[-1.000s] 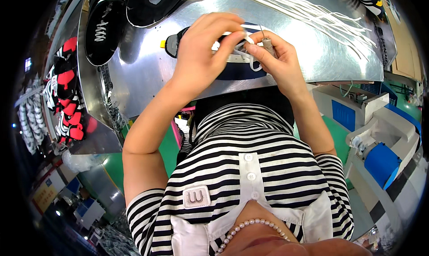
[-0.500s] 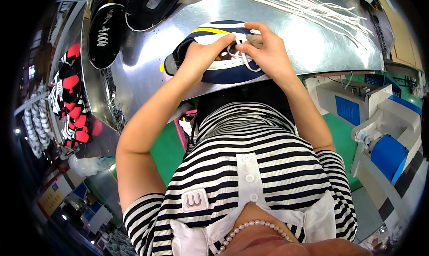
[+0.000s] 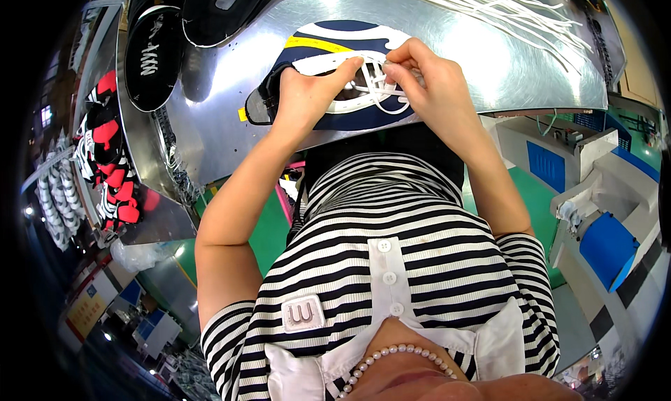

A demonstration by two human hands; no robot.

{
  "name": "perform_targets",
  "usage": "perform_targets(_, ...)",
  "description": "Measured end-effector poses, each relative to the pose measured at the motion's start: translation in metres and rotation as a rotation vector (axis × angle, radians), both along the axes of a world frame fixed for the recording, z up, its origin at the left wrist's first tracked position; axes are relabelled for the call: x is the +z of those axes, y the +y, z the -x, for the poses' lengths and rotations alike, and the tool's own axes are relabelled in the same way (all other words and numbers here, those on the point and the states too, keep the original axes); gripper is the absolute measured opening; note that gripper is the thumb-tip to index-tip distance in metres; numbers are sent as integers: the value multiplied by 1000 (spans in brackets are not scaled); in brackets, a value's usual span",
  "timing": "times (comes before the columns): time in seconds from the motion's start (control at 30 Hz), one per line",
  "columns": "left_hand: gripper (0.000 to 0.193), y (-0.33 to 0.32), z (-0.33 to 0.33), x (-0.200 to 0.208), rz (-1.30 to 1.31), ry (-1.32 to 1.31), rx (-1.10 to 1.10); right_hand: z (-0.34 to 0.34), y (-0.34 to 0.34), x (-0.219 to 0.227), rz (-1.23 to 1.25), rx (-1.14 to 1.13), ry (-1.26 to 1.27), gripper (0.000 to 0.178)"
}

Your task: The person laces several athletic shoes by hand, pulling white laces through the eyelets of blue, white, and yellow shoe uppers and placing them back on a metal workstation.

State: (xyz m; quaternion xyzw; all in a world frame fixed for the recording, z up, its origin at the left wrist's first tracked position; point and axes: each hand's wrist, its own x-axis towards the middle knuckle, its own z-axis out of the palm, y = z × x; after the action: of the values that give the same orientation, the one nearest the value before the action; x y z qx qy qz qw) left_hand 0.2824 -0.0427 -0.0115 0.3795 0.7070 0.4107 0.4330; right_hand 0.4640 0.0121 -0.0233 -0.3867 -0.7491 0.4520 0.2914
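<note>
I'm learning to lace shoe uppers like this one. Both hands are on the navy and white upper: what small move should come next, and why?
Probably draw the white lace snug through the eyelets. The right hand pinches it at the upper's lacing area, the left hand pins the upper to the metal table, and a loop hangs slack near the right hand.

A shoe factory: a steel workbench (image 3: 231, 100) carries shoe uppers (image 3: 150, 51) and loose white laces (image 3: 489, 9), with racks of red-and-black uppers (image 3: 105, 156) and machines (image 3: 608, 212) around.
</note>
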Motion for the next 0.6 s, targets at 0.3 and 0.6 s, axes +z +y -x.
perform_targets(0.3, 20, -10, 3, -3, -33, 42, -171, 16, 6, 0, -128, 81, -218, 18)
perform_targets(0.6, 31, -17, 20, -6, -5, -187, -184, 2, 29, 38, 43, 190, -367, 20)
